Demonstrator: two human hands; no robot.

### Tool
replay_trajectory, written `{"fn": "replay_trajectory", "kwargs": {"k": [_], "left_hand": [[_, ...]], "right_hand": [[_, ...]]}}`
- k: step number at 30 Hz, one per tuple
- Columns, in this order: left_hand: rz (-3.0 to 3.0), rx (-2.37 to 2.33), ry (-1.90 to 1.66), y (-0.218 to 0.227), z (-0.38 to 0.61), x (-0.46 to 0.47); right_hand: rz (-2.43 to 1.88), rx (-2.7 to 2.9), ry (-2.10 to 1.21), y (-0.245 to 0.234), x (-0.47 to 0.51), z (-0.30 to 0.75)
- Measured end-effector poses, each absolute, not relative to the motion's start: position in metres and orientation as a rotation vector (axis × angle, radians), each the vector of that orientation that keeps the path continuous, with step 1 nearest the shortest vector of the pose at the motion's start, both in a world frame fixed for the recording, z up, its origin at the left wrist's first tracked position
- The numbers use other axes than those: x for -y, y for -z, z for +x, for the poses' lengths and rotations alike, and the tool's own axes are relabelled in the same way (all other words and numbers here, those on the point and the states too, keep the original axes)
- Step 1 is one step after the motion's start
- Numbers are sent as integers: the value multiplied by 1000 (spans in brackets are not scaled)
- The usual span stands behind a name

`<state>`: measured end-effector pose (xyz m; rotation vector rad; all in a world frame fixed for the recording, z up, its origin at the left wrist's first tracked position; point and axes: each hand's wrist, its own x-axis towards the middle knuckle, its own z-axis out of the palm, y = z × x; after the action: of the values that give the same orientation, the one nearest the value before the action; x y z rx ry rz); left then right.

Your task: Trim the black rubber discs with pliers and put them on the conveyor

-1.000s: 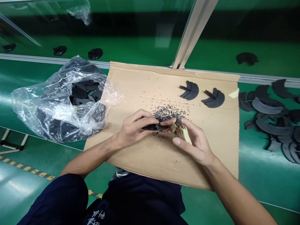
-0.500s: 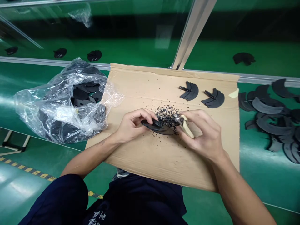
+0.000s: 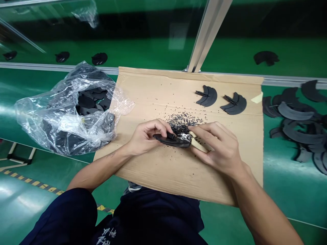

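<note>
Between the thumb and fingers of my left hand (image 3: pixel 147 136) is a curved black plastic part (image 3: pixel 173 141), held just above the cardboard sheet (image 3: pixel 163 177). My right hand (image 3: pixel 219 144) is closed around the cream handles of a pair of nippers (image 3: pixel 200 144). Their metal jaws lie against the upper side of the black part, near its right half; whether they bite on anything is too small to tell. Many tiny black plastic clippings (image 3: pixel 182 119) are scattered on the cardboard behind both hands. Two crescent-shaped black parts with stems (image 3: pixel 207 96) lie farther back on the right.
A clear plastic bag (image 3: pixel 63 119) full of black parts sits left of the cardboard. Loose curved black parts (image 3: pixel 301 131) are heaped on the green table at the right. Behind the cardboard stands a metal post (image 3: pixel 209 35) with a glass panel.
My right hand has moved left, bringing the nippers' jaws from beside the black part onto it. My left hand keeps its hold in nearly the same place.
</note>
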<state>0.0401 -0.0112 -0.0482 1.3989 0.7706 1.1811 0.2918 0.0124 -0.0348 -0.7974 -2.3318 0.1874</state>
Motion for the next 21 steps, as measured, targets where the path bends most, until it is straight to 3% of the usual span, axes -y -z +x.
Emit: {"fn": "replay_trajectory", "kwargs": {"k": [21], "left_hand": [[1564, -772, -1212, 48, 41, 13]], "right_hand": [[-854, 2376, -53, 33, -5, 293]]}}
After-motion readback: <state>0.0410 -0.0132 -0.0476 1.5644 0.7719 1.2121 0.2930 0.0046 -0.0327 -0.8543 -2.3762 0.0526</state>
